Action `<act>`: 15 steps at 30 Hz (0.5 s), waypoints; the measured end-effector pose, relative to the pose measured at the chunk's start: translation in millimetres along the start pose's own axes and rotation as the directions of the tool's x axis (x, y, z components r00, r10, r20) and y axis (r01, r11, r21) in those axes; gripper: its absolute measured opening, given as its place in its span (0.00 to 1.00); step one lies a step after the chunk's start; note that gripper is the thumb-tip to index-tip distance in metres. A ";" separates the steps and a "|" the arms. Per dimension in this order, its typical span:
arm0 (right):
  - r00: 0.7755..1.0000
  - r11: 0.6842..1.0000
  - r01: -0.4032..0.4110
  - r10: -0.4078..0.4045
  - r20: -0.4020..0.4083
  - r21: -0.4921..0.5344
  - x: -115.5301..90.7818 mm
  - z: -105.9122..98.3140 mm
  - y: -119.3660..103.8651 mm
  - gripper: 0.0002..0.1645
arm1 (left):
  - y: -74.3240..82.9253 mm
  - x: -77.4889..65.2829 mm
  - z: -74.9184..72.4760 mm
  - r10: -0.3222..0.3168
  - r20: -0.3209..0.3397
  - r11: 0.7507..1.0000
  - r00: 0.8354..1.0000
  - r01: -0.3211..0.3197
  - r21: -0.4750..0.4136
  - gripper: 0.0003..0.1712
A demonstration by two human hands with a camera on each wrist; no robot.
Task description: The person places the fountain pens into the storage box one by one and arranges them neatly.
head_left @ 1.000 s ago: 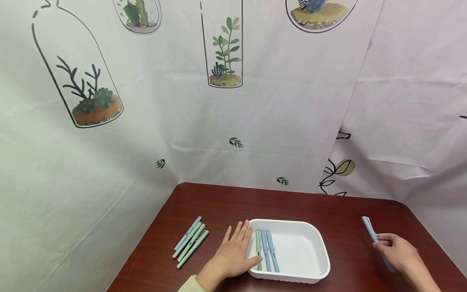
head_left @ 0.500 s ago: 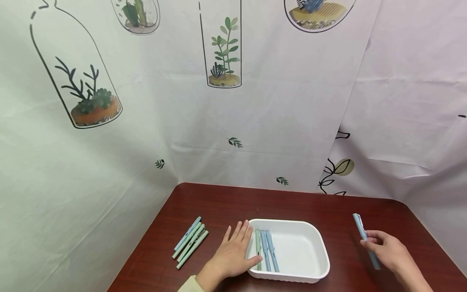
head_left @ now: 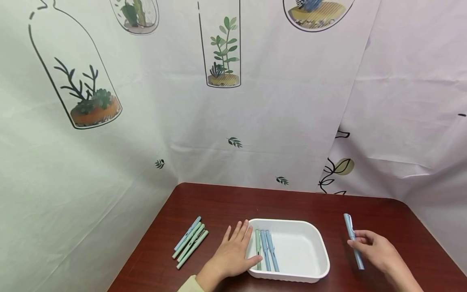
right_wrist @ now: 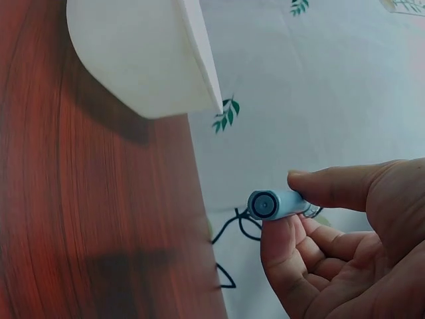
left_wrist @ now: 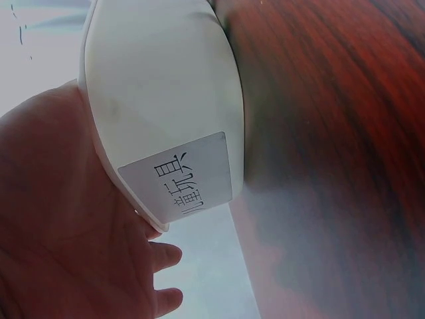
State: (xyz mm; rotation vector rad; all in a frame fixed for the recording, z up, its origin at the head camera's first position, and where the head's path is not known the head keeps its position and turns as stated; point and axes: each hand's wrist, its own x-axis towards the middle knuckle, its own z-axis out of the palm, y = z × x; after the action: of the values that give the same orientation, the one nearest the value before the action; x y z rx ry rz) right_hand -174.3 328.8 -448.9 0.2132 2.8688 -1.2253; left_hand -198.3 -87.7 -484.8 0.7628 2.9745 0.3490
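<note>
A white plastic tray (head_left: 299,280) stands near the table's front, with one green pen (head_left: 258,243) and two blue pens (head_left: 265,249) lying side by side along its left end. My left hand (head_left: 233,253) rests on the tray's left rim, fingers spread and straight. In the left wrist view the palm lies against the rim, above a label (left_wrist: 179,176) on the tray's outer wall. To the right of the tray, my right hand (head_left: 379,249) pinches a blue pen (head_left: 348,225) between thumb and fingers. The right wrist view shows that pen (right_wrist: 269,205) end-on, held above the table.
Left of the tray, a loose group of several pens (head_left: 193,245), green ones and a blue one, lies on the dark red wooden table (head_left: 226,202). A pale printed cloth (head_left: 284,121) hangs behind the table and along its sides.
My right hand has carried the blue pen leftward, closer to the tray, and the pen stands a little more upright in view. The left hand and tray have stayed in place.
</note>
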 end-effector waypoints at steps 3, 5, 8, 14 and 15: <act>1.000 1.000 0.006 -0.006 0.007 0.030 -1.9 4.3 -3.6 0.33 | 0.3 0.1 0.2 -0.003 0.003 1.000 1.000 0.003 0.000 0.53; 1.000 0.999 0.013 -0.013 0.005 0.038 -3.0 7.5 -6.2 0.32 | 0.3 0.1 0.5 -0.005 0.004 1.000 1.000 0.005 0.001 0.53; 0.999 0.999 0.033 -0.033 -0.010 0.030 -4.1 12.5 -9.4 0.31 | 0.5 0.2 0.7 -0.006 0.006 1.000 1.000 0.006 0.002 0.53; 0.999 0.999 0.041 -0.040 -0.024 0.031 -5.5 23.9 -16.9 0.30 | 0.7 0.1 0.6 -0.004 0.003 1.000 1.000 0.004 0.009 0.53; 0.999 0.999 0.042 -0.041 -0.025 0.033 -5.7 25.7 -17.8 0.30 | 0.6 0.2 0.6 -0.003 0.002 1.000 1.000 0.003 0.010 0.53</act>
State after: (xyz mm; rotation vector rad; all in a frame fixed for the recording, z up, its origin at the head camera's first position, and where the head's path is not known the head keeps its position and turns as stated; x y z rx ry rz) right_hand -172.0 297.4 -453.5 0.1714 2.8884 -1.2879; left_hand -198.1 -87.0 -485.2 0.7587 2.9773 0.3327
